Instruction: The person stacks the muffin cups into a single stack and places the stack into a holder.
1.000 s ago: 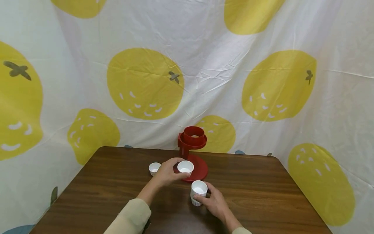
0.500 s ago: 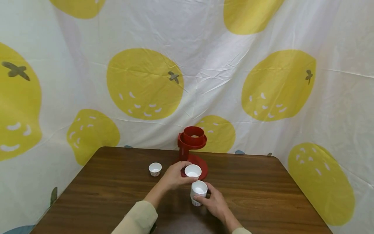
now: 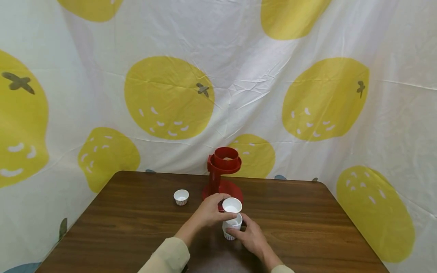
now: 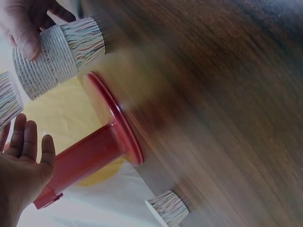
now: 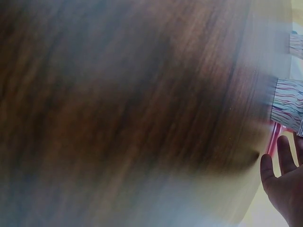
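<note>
Head view: the left hand (image 3: 209, 212) pinches a small white paper cup (image 3: 232, 205) by its rim. Over the last second it has carried that cup off the round foot of the red plastic stand (image 3: 223, 178) and toward the person, so it now hangs just above the stack of white ribbed paper cups (image 3: 231, 227), which the right hand (image 3: 250, 239) grips on the dark wooden bench (image 3: 307, 227). The stack has stayed put, so I judge the carried cup is about to nest into it. Another small white cup (image 3: 181, 197) stands untouched, well to the left of both hands.

Left wrist view: the palm lies open to the camera, the held cup at the frame's edge; the right hand's fingers (image 4: 21, 28) wrap the stack (image 4: 57, 54), just beside the stand's foot.

Right wrist view: mostly blurred bench; the patterned stack edge (image 5: 288, 106) shows just above the fingertips.
</note>
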`<state>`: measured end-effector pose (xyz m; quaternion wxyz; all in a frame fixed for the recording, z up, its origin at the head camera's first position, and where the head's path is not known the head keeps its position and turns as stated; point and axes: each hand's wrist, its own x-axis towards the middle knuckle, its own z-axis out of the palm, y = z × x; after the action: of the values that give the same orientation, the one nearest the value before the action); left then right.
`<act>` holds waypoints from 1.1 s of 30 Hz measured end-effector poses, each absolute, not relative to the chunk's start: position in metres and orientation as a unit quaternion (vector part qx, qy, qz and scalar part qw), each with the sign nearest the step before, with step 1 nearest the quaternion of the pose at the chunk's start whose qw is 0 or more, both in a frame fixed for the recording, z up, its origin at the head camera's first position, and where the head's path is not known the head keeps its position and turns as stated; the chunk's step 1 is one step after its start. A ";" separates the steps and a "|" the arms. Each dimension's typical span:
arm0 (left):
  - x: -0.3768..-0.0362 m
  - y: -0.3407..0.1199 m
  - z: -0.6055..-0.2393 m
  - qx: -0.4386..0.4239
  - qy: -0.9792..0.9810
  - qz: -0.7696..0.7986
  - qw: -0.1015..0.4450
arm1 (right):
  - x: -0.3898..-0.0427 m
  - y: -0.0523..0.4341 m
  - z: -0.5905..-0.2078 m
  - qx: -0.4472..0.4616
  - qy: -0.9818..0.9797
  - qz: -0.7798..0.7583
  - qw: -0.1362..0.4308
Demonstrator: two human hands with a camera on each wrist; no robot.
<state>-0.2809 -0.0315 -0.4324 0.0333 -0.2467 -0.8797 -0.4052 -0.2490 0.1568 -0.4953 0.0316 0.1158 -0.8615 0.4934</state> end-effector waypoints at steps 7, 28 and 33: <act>-0.281 -0.029 -0.441 -0.267 -0.877 -0.396 0.048 | -0.249 0.157 -0.496 0.115 -0.867 0.484 0.028; -0.276 -0.028 -0.455 -0.290 -0.876 -0.386 0.022 | -0.248 0.157 -0.496 0.117 -0.872 0.473 0.052; -0.276 -0.029 -0.458 -0.305 -0.871 -0.385 0.023 | -0.248 0.156 -0.496 0.114 -0.866 0.484 0.045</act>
<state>-0.2765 -0.0288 -0.4584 0.0231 -0.3046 -0.8709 -0.3850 -0.2478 0.1562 -0.4957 0.0446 0.1136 -0.8664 0.4843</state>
